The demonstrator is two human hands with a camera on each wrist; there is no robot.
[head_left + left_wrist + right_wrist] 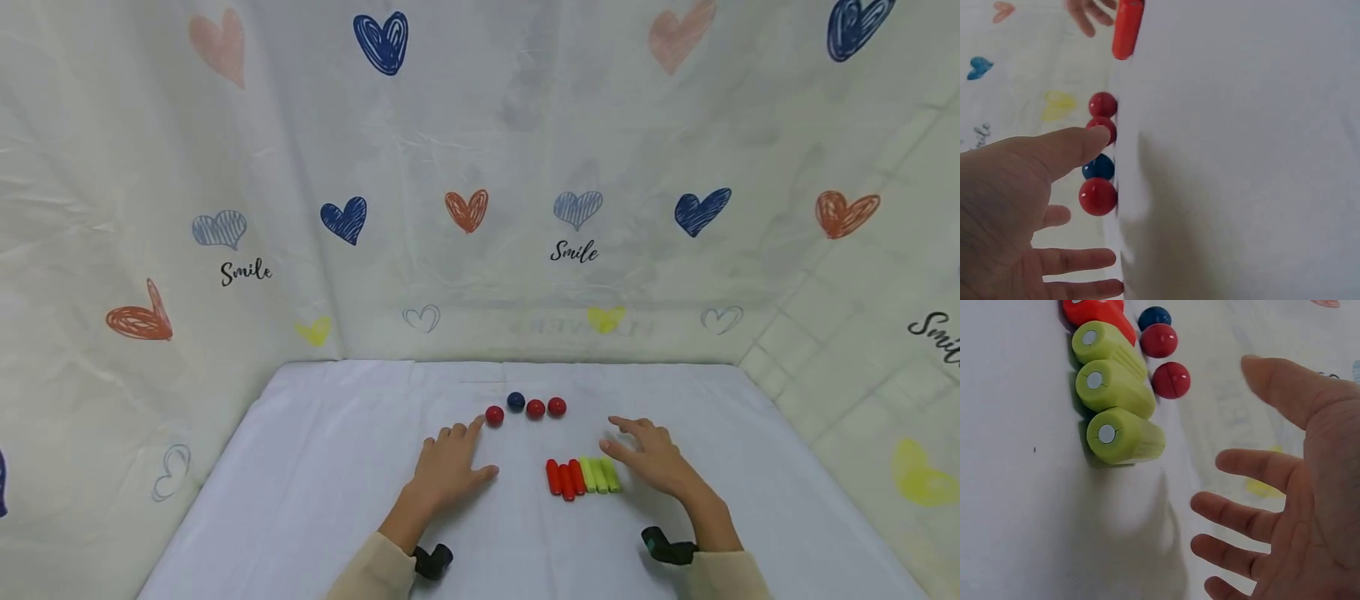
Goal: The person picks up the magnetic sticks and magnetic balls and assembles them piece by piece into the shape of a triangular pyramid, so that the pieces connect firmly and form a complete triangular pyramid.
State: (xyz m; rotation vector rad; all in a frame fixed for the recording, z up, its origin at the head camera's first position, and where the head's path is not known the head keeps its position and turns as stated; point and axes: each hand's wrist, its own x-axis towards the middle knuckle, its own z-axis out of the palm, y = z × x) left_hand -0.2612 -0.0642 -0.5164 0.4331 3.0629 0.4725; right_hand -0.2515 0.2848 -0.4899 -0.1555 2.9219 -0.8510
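Observation:
My left hand (448,465) is spread just left of a red ball (494,416); its index fingertip is right by the ball, and I cannot tell whether they touch. A dark blue ball (516,402) and two more red balls (536,408) continue the row rightward. Nearer to me, three red cylinders (566,479) lie side by side with three yellow-green cylinders (600,475). In the right wrist view the yellow-green cylinders show pale round discs on their ends. To the right of them, my right hand (651,458) hovers with fingers spread, holding nothing.
A white cloth (300,500) covers the table. Behind it hangs a pale curtain (450,275) printed with hearts and "Smile", and similar sheets flank both sides. Each wrist wears a black camera mount, as on the right wrist camera (667,548).

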